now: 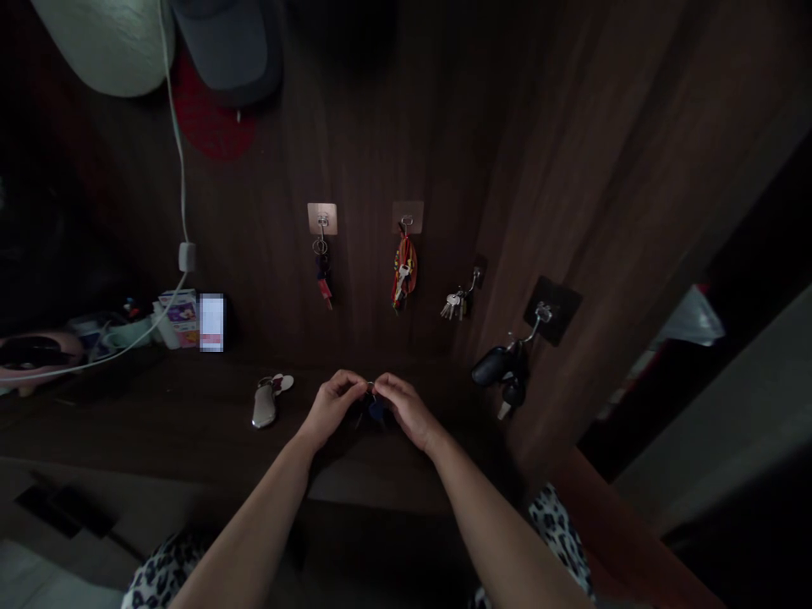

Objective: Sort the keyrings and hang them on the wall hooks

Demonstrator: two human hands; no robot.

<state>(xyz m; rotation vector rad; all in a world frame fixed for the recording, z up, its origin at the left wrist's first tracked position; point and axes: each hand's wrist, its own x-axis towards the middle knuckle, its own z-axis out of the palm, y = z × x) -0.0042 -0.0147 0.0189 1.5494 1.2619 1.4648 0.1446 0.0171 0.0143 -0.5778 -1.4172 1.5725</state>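
Note:
Both hands meet low over the dark wooden shelf (190, 431), pinching a small metal key ring (370, 383) between them. My left hand (335, 404) grips its left side with thumb and forefinger, and my right hand (406, 408) grips the opposite side. Below the ring dangle keys, one with a blue head (376, 410); the others are too dark to make out. A silver key fob (265, 404) with round white tags lies on the shelf, left of my left hand.
On the back panel hang a key set with a red tag (324, 288), keys on a colourful cord (404, 271) and a bunch of silver keys (454, 304). Black car keys (498, 367) hang at right. Small boxes (183, 317), a white cable (181, 169) and caps (228, 51) are left.

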